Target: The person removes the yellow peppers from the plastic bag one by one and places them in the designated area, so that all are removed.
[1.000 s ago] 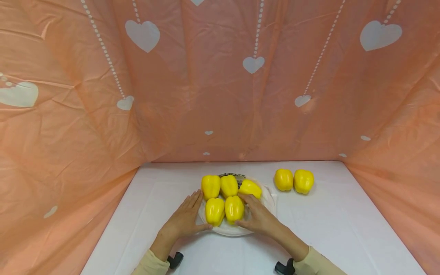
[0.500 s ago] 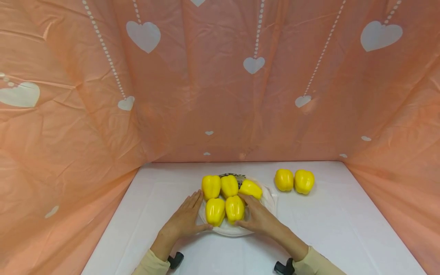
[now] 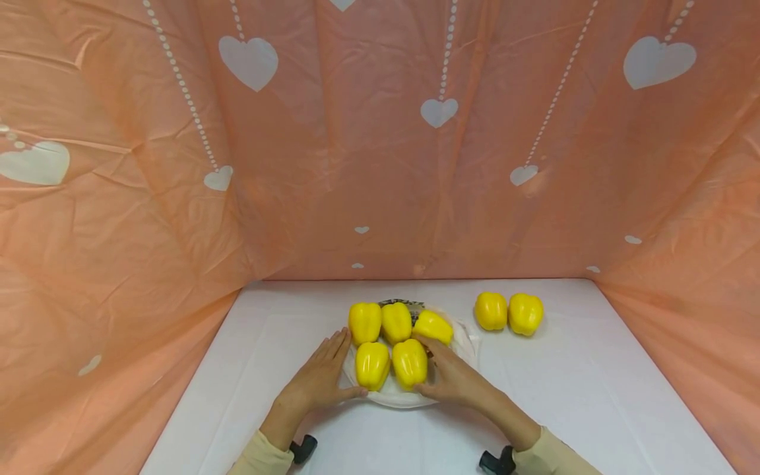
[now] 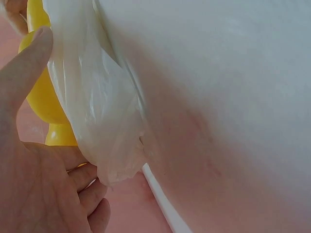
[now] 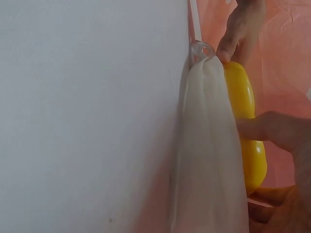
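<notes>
Several yellow bell peppers sit on a white plastic bag [image 3: 401, 398] near the table's middle. My right hand [image 3: 456, 380] holds the front right bell pepper [image 3: 410, 364], its thumb at the near side and its fingers beyond. At the left of the group, my left hand [image 3: 317, 377] lies with fingers extended along the bag's edge, beside the front left bell pepper [image 3: 372, 366] and the back left bell pepper [image 3: 365, 322]. The left wrist view shows that thumb by a pepper and the bag's rim [image 4: 97, 97]. Fingertips of the right hand are partly hidden.
Two more yellow bell peppers [image 3: 491, 311] stand side by side at the back right of the white table [image 3: 564, 396]. A dark patterned piece [image 3: 410, 305] shows behind the group. An orange curtain [image 3: 380, 165] with hearts hangs around the table's back and sides.
My right hand has shifted slightly right with the front right pepper, widening the gap to the front left one. The left hand stays where it was.
</notes>
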A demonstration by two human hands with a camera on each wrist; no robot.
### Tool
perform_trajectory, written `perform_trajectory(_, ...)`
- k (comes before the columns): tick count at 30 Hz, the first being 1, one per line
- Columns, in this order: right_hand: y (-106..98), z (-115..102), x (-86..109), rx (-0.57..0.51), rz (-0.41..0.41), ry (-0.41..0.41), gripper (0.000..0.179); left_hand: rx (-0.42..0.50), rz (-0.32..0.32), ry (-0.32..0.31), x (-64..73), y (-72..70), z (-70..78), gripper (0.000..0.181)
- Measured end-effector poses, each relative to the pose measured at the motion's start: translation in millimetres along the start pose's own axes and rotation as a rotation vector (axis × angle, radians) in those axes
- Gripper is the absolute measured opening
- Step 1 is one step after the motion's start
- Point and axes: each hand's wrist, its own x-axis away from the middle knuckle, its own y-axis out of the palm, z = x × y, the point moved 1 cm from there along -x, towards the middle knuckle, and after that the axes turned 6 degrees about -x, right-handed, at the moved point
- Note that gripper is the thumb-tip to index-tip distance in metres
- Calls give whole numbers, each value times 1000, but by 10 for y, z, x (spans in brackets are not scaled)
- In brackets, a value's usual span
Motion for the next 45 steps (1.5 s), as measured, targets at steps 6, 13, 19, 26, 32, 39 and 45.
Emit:
perform_trajectory(6, -75, 12, 39, -5, 18, -2, 94, -6, -1, 2, -2, -9, 10, 121)
perform_trajectory(13, -174, 20, 147, -34, 41, -26, 92, -8, -5, 4, -5, -15, 16, 121)
perform_trajectory(19, -280, 9, 240, -24, 85, -47, 92, -9, -7, -4, -5, -12, 15, 122)
perform_trajectory(26, -385, 54, 332, -6, 139, -54, 89, -1, -6, -4, 0, -1, 7, 122)
perform_trajectory(32, -482, 72, 385, -9, 165, -81, 89, 8, -10, -8, 12, -4, 15, 122)
perform_trajectory(39, -612, 111, 450, 16, 207, -104, 92, -2, -9, -4, -4, 7, 12, 122)
perform_trajectory(45, -716, 155, 510, 39, 261, -173, 92, 1, -9, -3, -8, 9, 16, 122)
